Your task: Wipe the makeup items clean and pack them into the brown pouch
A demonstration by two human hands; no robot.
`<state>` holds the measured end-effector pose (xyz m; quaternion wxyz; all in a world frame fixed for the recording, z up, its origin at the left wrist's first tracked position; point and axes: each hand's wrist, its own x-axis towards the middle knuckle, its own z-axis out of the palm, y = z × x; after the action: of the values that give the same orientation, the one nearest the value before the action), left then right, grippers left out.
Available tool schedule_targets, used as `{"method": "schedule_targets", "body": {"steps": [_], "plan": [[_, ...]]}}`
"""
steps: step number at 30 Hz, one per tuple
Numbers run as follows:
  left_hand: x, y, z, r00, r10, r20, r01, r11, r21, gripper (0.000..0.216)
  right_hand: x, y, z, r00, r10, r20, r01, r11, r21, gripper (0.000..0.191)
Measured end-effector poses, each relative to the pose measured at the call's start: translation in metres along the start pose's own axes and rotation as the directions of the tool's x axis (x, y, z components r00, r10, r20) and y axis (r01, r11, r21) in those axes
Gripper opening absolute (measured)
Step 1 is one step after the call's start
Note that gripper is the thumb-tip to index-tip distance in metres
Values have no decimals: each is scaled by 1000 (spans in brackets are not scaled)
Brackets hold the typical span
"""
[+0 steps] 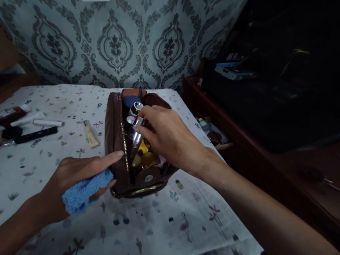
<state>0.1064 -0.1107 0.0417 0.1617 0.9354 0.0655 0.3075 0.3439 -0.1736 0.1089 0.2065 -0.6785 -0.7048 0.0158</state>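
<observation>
The right hand (164, 133) pinched a silver tube (136, 136) inside the crowded open pouch (112, 130). The left hand (74, 175), clutching a blue cloth (84, 193), steadied the pouch's near rim; open tablecloth (177, 223) lay around.

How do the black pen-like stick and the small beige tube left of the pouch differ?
The black stick is dark, longer and lies nearly crosswise; the beige tube is pale, shorter, stubbier and points away from the camera. The tube lies nearer the brown pouch. Both lie flat on the printed cloth, untouched.
</observation>
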Motion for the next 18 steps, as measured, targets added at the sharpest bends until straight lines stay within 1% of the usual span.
{"method": "schedule_targets", "body": {"steps": [3, 6, 8, 11, 14, 16, 18], "plan": [[-2, 0, 1, 1000, 1, 3, -1, 1000, 25, 54, -2, 0, 2, 1000, 0, -6, 0, 1000, -15, 11], [-4, 1, 3, 999, -20, -37, 24, 994, 109, 54, -6, 1, 1, 999, -38, -16, 39, 999, 8, 16], [-3, 1, 4, 998, -28, -48, 33, 994, 105, 54, -9, 2, -1, 998, -54, -30, 55, 998, 38, 20], [-2, 2, 4, 999, -20, -34, 23, 995, 94, 58, -11, 3, -5, 998, -23, -52, 28, 995, 96, 24], [-2, 0, 2, 1000, -10, -18, 11, 995, 98, 62, -15, 5, -11, 997, 35, -76, -23, 988, 153, 21], [-3, -1, 2, 1000, -7, -9, 8, 997, 78, 64, -20, 5, -14, 992, 57, -109, -38, 985, 171, 18], [-5, -3, 4, 1000, -11, -15, 12, 998, 66, 65, -27, 6, -15, 986, 56, -157, -27, 983, 181, 17]]}}
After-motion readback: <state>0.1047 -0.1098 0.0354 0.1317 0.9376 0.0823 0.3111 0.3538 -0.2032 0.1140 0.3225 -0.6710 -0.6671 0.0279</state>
